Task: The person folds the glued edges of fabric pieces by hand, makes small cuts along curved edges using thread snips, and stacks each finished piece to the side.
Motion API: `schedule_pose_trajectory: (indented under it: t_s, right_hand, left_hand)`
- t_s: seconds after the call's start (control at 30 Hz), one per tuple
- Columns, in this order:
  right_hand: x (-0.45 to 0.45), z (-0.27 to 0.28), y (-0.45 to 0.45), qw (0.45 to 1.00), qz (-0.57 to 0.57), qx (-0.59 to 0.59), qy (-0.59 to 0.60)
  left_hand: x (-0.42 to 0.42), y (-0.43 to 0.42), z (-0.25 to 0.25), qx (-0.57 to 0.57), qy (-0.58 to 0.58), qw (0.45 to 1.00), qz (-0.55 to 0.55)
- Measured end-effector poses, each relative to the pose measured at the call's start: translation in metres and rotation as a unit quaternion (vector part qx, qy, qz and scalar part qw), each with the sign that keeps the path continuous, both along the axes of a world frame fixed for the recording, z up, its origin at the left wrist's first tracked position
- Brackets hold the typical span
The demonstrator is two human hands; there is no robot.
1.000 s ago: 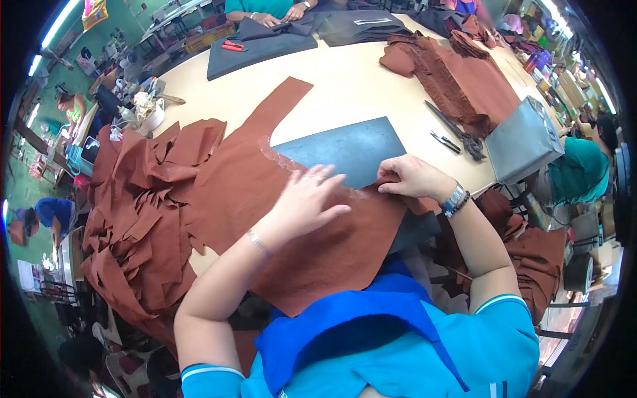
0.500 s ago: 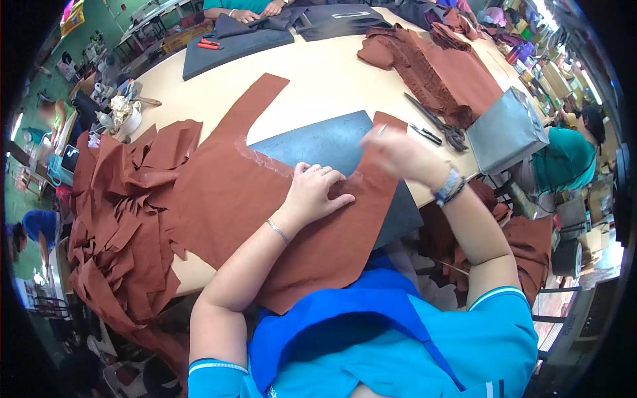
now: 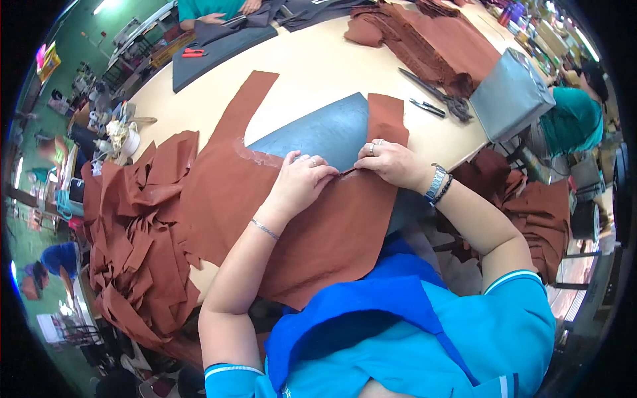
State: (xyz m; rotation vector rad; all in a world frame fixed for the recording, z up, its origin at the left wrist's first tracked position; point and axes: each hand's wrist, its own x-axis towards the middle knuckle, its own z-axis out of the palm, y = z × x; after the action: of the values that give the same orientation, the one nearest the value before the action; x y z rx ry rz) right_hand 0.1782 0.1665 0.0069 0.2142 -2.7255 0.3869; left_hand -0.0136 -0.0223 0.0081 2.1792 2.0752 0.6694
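A rust-brown cut fabric piece point(image 3: 318, 245) with a curved neckline lies over a dark grey board point(image 3: 322, 132). My left hand point(image 3: 298, 182) rests on the cloth, its fingertips pinching the neckline edge. Close beside it, my right hand point(image 3: 391, 164) pinches the same edge, where a narrow strip looks folded over. Pale whitish marks run along the curve left of my left hand. One strap of the piece reaches up at the left, the other stands beyond my right hand.
Crumpled brown fabric point(image 3: 142, 232) heaps at the left. Large scissors point(image 3: 441, 96), small snips point(image 3: 428, 107) and a grey metal box point(image 3: 511, 96) sit at the right. Another dark board point(image 3: 225, 56) holds a red tool point(image 3: 193, 53). A co-worker's hands point(image 3: 232, 13) are at the far side.
My right hand has come down and left from above the right strap to the neckline edge. My left hand has gone from lying spread on the cloth to pinching that edge.
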Motion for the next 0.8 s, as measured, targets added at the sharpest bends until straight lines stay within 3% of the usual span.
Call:
schedule_pose_trajectory:
  t_s: [0.13, 0.33, 0.47, 0.8]
  right_hand:
    - [0.004, -0.005, -0.006, 0.999, -0.004, 0.044, 0.013]
    - [0.011, 0.005, -0.034, 0.991, -0.083, 0.102, -0.032]
    - [0.008, 0.000, -0.047, 0.979, -0.096, 0.178, 0.011]
    - [0.000, -0.003, -0.070, 0.983, -0.113, 0.139, -0.033]
  left_hand:
    - [-0.002, -0.003, -0.011, 0.077, 0.093, 0.992, -0.024]
    - [-0.006, -0.008, -0.014, 0.080, 0.096, 0.992, -0.036]
    - [-0.007, -0.008, -0.016, 0.093, 0.106, 0.989, -0.038]
    - [-0.039, -0.025, -0.008, 0.116, 0.146, 0.982, -0.015]
